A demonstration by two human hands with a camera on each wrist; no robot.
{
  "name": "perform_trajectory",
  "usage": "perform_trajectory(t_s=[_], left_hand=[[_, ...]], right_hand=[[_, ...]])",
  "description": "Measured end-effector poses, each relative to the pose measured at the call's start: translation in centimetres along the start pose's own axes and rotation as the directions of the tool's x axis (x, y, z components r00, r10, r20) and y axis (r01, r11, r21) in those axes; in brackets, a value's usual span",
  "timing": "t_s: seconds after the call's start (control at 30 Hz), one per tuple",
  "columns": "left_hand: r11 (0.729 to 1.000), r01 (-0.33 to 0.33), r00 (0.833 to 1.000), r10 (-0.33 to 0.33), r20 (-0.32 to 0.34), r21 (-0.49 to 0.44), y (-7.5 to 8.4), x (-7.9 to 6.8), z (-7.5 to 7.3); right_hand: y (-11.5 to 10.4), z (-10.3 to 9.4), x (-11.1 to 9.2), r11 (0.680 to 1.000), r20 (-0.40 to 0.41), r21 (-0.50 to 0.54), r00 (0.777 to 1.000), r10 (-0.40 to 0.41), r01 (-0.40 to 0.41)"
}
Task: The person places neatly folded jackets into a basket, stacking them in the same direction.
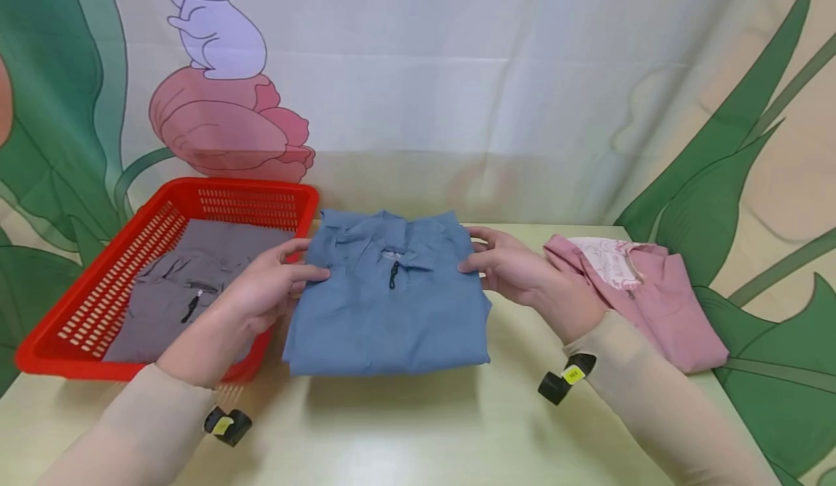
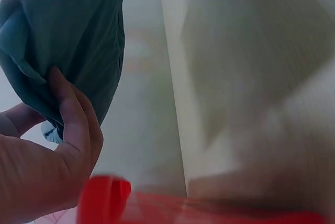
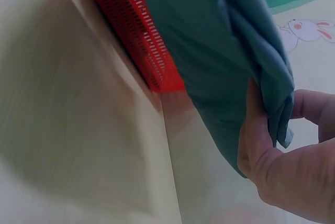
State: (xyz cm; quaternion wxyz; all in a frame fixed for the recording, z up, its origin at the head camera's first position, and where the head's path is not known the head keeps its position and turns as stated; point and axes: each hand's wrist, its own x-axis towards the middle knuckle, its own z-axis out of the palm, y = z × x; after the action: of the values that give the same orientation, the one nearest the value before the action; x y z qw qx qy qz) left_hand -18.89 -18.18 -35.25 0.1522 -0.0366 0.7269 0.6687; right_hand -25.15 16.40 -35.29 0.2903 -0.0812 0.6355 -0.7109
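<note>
A folded blue jacket (image 1: 392, 319), with a collar and a black zip pull on top, hangs above the table in both hands. On its left edge the left hand (image 1: 268, 283) pinches the cloth, thumb on top and fingers beneath. The right hand (image 1: 506, 265) grips the opposite edge in the same way. In the left wrist view the fingers (image 2: 78, 114) press into the underside of the jacket (image 2: 78, 25). The right wrist view has the jacket's layered edge (image 3: 261, 62) between thumb and fingers.
A red plastic basket (image 1: 85, 367) stands at the left with a folded grey garment (image 1: 215, 254) inside. At the right lies a folded pink garment (image 1: 673, 312) on the pale table (image 1: 392, 442). Behind hangs a printed curtain (image 1: 418, 109).
</note>
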Motion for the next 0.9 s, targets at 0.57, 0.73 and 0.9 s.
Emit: perform_trajectory(t_s=[0.57, 0.73, 0.9], left_hand=[[0.995, -0.041, 0.999, 0.04, 0.01, 0.09, 1.0, -1.1, -5.6], [0.98, -0.038, 0.999, 0.037, 0.007, 0.197, 1.1, -0.9, -8.2], [0.955, -0.039, 0.999, 0.033, 0.026, 0.294, 1.7, -0.8, -11.6]], right_hand=[[0.3, 5.0, 4.3, 0.998, 0.011, 0.036, 0.999, -0.047, 0.046], [0.4, 7.0, 5.5, 0.997, -0.021, 0.033, 0.998, -0.066, 0.067], [0.5, 9.4, 6.7, 0.993, -0.047, 0.053, 0.994, -0.103, 0.105]])
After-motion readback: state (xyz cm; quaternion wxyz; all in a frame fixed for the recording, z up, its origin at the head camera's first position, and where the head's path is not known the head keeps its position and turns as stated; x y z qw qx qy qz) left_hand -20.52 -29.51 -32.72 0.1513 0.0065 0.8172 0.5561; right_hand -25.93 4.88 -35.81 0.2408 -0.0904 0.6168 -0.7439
